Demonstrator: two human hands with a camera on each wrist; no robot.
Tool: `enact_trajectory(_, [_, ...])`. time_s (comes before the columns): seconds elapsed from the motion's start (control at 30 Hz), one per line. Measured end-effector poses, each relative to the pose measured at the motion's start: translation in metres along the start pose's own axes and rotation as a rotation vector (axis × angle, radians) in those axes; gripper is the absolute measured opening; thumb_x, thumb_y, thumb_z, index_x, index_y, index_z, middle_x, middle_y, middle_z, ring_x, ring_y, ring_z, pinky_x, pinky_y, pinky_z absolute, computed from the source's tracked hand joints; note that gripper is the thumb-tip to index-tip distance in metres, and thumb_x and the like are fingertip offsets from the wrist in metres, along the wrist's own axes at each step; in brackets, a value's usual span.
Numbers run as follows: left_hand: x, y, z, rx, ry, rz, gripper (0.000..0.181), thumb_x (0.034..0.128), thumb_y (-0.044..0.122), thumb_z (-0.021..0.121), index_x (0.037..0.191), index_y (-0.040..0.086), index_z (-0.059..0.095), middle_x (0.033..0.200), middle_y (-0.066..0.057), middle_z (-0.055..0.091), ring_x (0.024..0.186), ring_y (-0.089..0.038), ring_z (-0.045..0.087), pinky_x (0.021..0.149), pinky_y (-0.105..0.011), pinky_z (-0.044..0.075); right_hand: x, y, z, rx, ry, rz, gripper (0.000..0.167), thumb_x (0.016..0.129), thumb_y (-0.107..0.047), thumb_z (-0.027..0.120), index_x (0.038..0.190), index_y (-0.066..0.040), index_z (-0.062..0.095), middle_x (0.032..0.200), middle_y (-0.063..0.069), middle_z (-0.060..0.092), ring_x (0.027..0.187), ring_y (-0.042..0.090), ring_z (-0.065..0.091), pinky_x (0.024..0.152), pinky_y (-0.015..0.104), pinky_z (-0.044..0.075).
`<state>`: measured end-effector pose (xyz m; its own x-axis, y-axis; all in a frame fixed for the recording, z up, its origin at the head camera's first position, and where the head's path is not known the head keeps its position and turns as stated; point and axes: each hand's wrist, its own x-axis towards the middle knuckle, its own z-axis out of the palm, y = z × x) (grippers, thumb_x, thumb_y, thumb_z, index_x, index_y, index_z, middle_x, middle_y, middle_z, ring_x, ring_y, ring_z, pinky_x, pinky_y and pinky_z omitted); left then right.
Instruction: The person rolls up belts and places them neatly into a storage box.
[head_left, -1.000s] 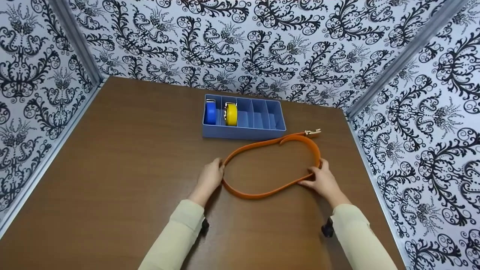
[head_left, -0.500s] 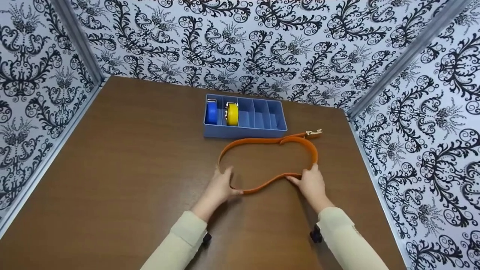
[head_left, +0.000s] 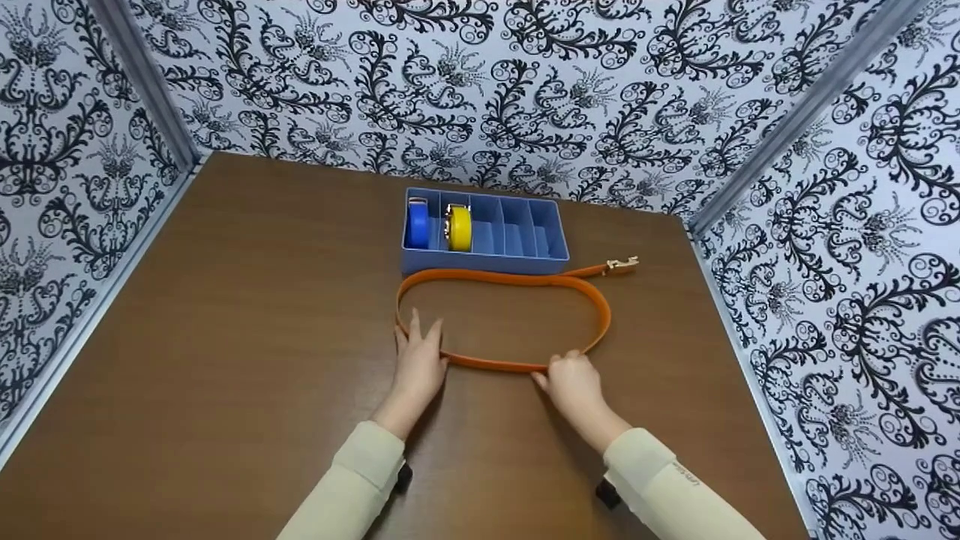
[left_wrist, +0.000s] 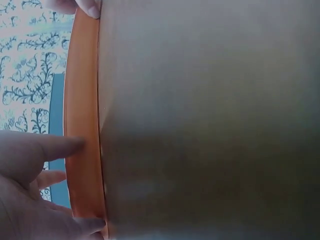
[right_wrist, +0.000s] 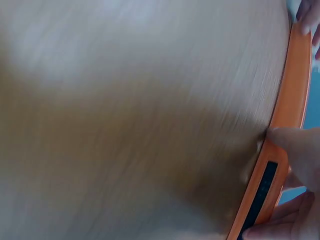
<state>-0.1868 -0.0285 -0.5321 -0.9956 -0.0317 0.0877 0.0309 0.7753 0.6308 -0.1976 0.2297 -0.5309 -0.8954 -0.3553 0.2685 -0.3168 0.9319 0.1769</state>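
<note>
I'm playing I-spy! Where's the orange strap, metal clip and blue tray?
Orange strap point(head_left: 492, 365), head view, loop's near side.
Metal clip point(head_left: 621, 265), head view, its middle.
Blue tray point(head_left: 484, 262), head view, front wall.

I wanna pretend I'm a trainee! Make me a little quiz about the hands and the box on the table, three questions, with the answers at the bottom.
1. Multiple choice: what colour is the strap that the left hand and the right hand are touching? A: blue. B: orange. C: yellow.
2. True or false: the right hand is touching the metal clip.
3. Fill the gap: counting from the left of the head view, the yellow roll sits in compartment number ___ of the tray.

Key:
1. B, orange.
2. False: the metal clip is at an end of the strap, apart from the right hand.
3. Two.
</note>
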Motion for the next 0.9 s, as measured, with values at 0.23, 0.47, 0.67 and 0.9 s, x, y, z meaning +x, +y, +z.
enact_trajectory(0.23, [-0.008, 0.007, -0.006, 0.159, -0.109, 0.121, 0.05, 0.0759, 0.017, 0.083, 0.121, 0.004, 0.065, 0.135, -0.027, 0.052, 0.133, -0.047, 0.036, 0.104, -0.074, 0.006, 0.005, -0.043, -0.013, -0.011, -0.02, -0.117, 0.046, 0.077, -0.044, 0.08, 0.068, -0.004, 0.058, 0.06, 0.011, 0.054, 0.057, 0.029, 0.057, 0.051, 0.04, 0.051])
enact_trajectory(0.47, [-0.02, 0.011, -0.01, 0.29, -0.128, 0.279, 0.029, 0.0715, 0.039, 0.084, 0.069, 0.014, 0.069, 0.089, -0.008, 0.07, 0.112, -0.034, 0.058, 0.099, -0.079, 0.008, 0.006, -0.071, -0.025, 0.018, -0.024, -0.272, 0.043, 0.075, -0.044, 0.08, 0.069, -0.008, 0.058, 0.06, 0.007, 0.055, 0.055, 0.025, 0.057, 0.049, 0.037, 0.05])
enact_trajectory(0.67, [-0.025, -0.009, -0.021, 0.253, -0.201, 0.353, 0.032, 0.0743, 0.039, 0.082, 0.057, 0.016, 0.067, 0.096, -0.01, 0.072, 0.113, -0.029, 0.06, 0.105, -0.072, 0.005, 0.012, -0.046, -0.025, 0.185, -0.07, -0.384, 0.019, 0.08, -0.019, 0.078, 0.077, -0.006, 0.064, 0.072, 0.006, 0.058, 0.067, 0.024, 0.059, 0.06, 0.037, 0.051])
enact_trajectory(0.9, [-0.025, -0.035, -0.047, 0.145, -0.289, 0.449, 0.028, 0.0729, 0.031, 0.084, 0.058, 0.014, 0.066, 0.066, 0.001, 0.067, 0.109, -0.032, 0.062, 0.106, -0.071, 0.002, 0.018, -0.004, -0.015, 0.265, -0.075, -0.321, 0.007, 0.077, -0.001, 0.074, 0.08, -0.005, 0.069, 0.078, 0.007, 0.056, 0.07, 0.027, 0.06, 0.062, 0.04, 0.052])
